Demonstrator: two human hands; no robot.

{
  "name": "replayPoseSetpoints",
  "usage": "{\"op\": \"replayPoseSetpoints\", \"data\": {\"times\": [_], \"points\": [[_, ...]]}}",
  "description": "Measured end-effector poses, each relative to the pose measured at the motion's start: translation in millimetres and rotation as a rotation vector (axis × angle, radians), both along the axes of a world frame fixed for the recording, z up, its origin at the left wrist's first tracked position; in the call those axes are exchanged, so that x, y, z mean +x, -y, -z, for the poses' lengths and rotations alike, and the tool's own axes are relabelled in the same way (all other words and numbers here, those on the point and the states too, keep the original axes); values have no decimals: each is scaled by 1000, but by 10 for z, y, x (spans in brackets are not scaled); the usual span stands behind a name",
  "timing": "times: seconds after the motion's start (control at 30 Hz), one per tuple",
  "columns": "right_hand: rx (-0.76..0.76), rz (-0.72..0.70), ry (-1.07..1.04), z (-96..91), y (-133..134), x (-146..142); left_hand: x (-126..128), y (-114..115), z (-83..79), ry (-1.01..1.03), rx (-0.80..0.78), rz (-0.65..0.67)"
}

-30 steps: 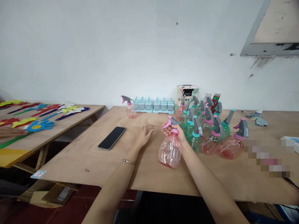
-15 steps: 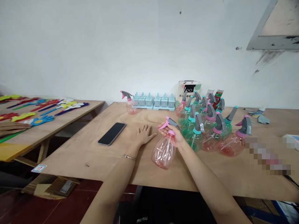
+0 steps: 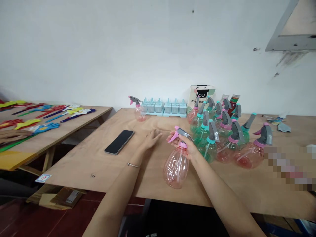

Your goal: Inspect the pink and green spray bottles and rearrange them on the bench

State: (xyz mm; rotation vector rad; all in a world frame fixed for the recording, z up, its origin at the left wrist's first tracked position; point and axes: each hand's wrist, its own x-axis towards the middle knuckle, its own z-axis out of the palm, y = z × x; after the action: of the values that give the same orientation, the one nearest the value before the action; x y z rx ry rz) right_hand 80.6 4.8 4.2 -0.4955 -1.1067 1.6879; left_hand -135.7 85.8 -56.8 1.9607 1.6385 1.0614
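My right hand (image 3: 189, 145) grips a clear pink spray bottle (image 3: 175, 169) round its neck, under the grey and pink trigger head. The bottle stands roughly upright near the table's front edge, its trigger pointing left. To the left of it, my left hand (image 3: 150, 140) rests by the wooden tabletop with nothing in it, its fingers loosely apart. Close to the right hand are several more spray bottles, among them a green one (image 3: 206, 149), a pink one (image 3: 225, 151) and another pink one (image 3: 250, 154) at the right end of the group.
A black phone (image 3: 119, 142) lies left of my left hand. Along the wall stand a lone pink spray bottle (image 3: 140, 113), light-blue popsicle moulds (image 3: 175, 108) and a printed box (image 3: 194, 93). Colourful hand-shaped items (image 3: 46, 127) cover a second table at the left.
The held spray bottle has come slightly nearer and lower in view. My left hand has gone from lying flat with fingers spread to a looser, turned pose. The view has shifted slightly.
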Motion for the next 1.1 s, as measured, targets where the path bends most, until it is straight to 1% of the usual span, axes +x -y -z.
{"op": "replayPoseSetpoints", "data": {"times": [0.1, 0.2, 0.27, 0.37, 0.43, 0.5, 0.57, 0.63, 0.7, 0.77, 0.9, 1.0, 1.1], "points": [[-77, 59, -35, -80, 64, -21, -240, -204, -65, 191, 137, -158], [-152, 136, 86, -175, 177, -47, -533, -444, -176, 260, 194, -307], [-153, 167, 169, -210, 240, -69, -723, -613, -291, 295, 240, -411], [-115, 246, 184, -208, 273, -107, -931, -879, -516, 330, 349, -581], [-58, 346, 172, -186, 259, -130, -985, -1057, -672, 309, 378, -641], [28, 446, 177, -162, 235, -144, -971, -1223, -807, 266, 349, -644], [131, 540, 201, -135, 215, -148, -912, -1371, -907, 235, 303, -644], [224, 608, 255, -103, 204, -144, -840, -1498, -965, 233, 267, -661], [279, 640, 306, -69, 203, -134, -785, -1608, -980, 252, 248, -686], [303, 652, 335, -44, 211, -122, -760, -1704, -960, 278, 246, -711], [333, 653, 391, -35, 242, -103, -784, -1830, -845, 317, 314, -720], [314, 655, 384, -20, 249, -116, -800, -1825, -725, 317, 420, -659], [212, 644, 290, 33, 229, -168, -749, -1726, -627, 338, 481, -599]]}}
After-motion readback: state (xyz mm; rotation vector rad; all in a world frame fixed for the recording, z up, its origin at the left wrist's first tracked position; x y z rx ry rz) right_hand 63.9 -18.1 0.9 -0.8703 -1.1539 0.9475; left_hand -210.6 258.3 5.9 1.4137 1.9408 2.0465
